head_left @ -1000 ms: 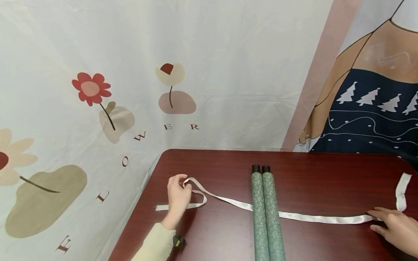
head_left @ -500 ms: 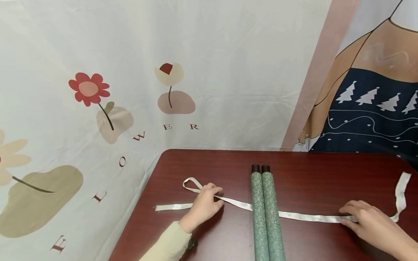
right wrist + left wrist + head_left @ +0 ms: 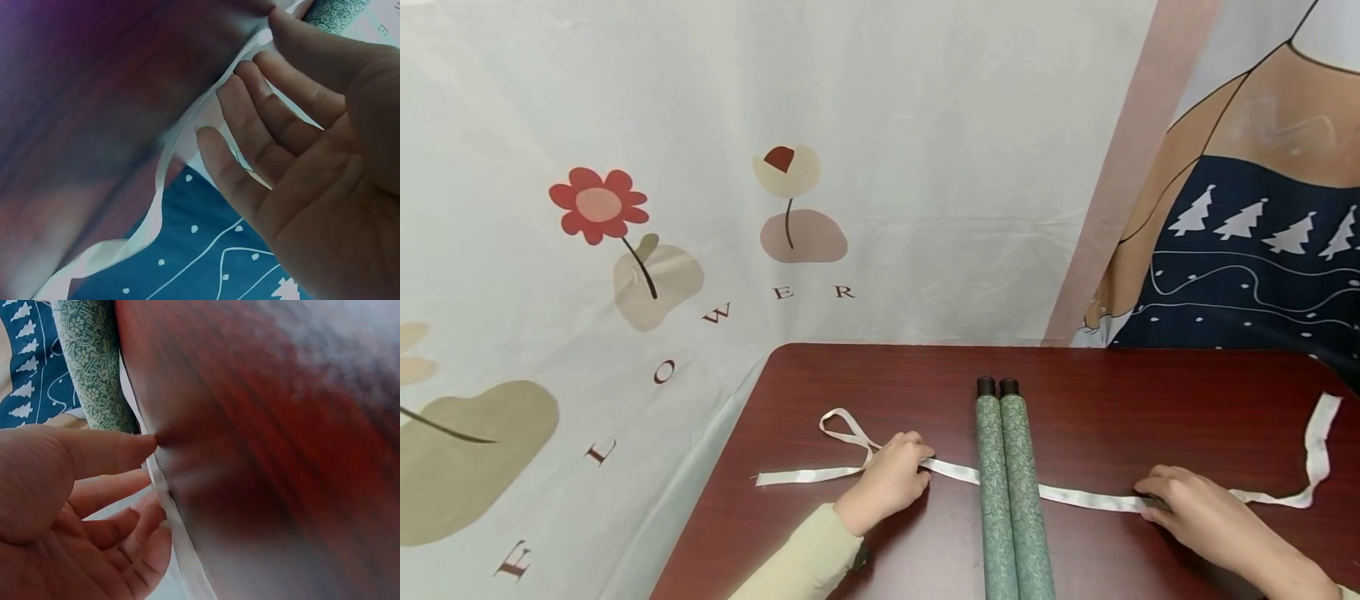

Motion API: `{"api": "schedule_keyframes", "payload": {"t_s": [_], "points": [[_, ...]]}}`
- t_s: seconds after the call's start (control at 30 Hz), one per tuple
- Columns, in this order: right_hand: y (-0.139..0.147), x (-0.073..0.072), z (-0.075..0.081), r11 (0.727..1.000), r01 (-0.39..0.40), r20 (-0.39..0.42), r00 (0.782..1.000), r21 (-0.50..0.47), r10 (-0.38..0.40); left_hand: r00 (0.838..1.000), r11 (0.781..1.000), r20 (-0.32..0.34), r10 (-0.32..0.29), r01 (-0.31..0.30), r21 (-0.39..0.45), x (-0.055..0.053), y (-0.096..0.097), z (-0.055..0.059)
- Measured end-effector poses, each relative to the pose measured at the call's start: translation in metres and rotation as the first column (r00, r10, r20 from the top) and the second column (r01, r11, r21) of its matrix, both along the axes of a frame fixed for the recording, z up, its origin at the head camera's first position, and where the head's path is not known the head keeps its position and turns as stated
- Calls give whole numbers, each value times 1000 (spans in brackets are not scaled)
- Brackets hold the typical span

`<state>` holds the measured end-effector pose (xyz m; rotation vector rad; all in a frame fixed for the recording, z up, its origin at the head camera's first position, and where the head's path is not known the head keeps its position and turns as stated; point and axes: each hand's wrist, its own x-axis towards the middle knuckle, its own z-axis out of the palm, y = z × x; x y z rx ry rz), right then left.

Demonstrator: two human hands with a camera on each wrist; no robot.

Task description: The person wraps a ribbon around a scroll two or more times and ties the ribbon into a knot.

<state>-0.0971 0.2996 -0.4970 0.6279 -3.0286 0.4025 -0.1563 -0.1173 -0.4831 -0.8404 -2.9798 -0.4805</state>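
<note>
A long white satin ribbon runs crosswise under two green patterned rolls with black ends, which lie side by side. My left hand is at the ribbon just left of the rolls, thumb and fingertips on either side of it. In the left wrist view the thumb tip is right at the ribbon's edge. Right of the rolls, my right hand has its thumb and fingers at the ribbon in the same way. The right wrist view shows its other fingers loosely bent behind the ribbon.
All of this lies on a dark red wooden table. The ribbon's left part forms a small loop, and its right tail bends toward the back. A printed cloth curtain hangs along the table's far and left edges.
My left hand has moved right along the ribbon, leaving the loop behind it. My right hand has moved left along the ribbon toward the rolls. The rolls stay in place.
</note>
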Motion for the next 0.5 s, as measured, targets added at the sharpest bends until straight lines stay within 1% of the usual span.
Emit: {"api": "schedule_keyframes", "payload": {"t_s": [0.1, 0.17, 0.23, 0.27, 0.33, 0.4, 0.5], "points": [[1, -1, -1, 1000, -18, -7, 1000, -17, 18, 998, 999, -35, -42, 43, 4, 0, 1, 0], [1, -1, -3, 999, -37, -34, 999, -27, 36, 995, 997, -62, -74, 75, 12, -1, 1, -1], [1, 0, -3, 999, -44, -72, 997, -32, 41, 992, 996, -87, -91, 93, 17, -1, 1, -2], [0, 0, -4, 999, -41, -92, 995, -35, 37, 992, 996, -94, -87, 89, 23, -1, 1, -3], [-2, 1, -3, 999, -13, -116, 993, -33, 9, 992, 998, -113, -60, 64, 30, -2, 1, -4], [-4, 1, -1, 999, 32, -113, 993, -38, -37, 991, 999, -130, -17, 23, 47, -3, 2, -6], [-8, 0, 4, 994, 102, -84, 991, -47, -105, 991, 995, -128, 50, -38, 91, -3, 4, -6]]}}
